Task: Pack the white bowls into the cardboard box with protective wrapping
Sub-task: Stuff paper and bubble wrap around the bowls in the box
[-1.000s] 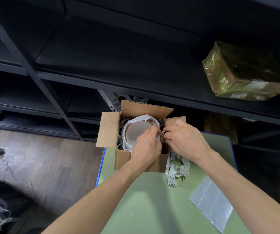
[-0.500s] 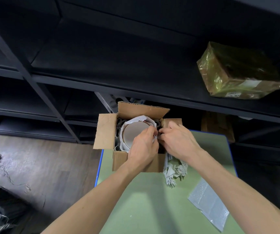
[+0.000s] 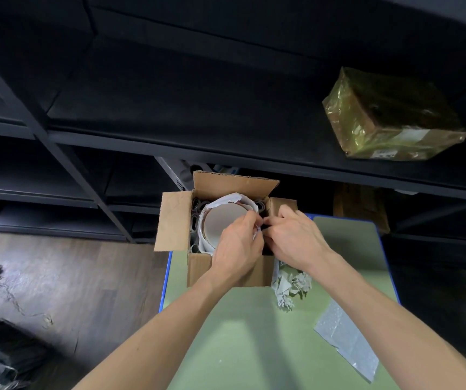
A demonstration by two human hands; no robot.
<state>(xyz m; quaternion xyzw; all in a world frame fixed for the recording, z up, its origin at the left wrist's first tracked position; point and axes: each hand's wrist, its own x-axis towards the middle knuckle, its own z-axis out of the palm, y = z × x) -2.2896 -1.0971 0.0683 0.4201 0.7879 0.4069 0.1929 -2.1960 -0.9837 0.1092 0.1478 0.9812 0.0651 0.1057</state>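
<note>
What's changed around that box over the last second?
Almost nothing. The left hand and right hand only fidgeted in place, still pinching the wrap at the right side of the bowl. Bowl, box, crumpled paper and bubble sheet stayed put.
</note>
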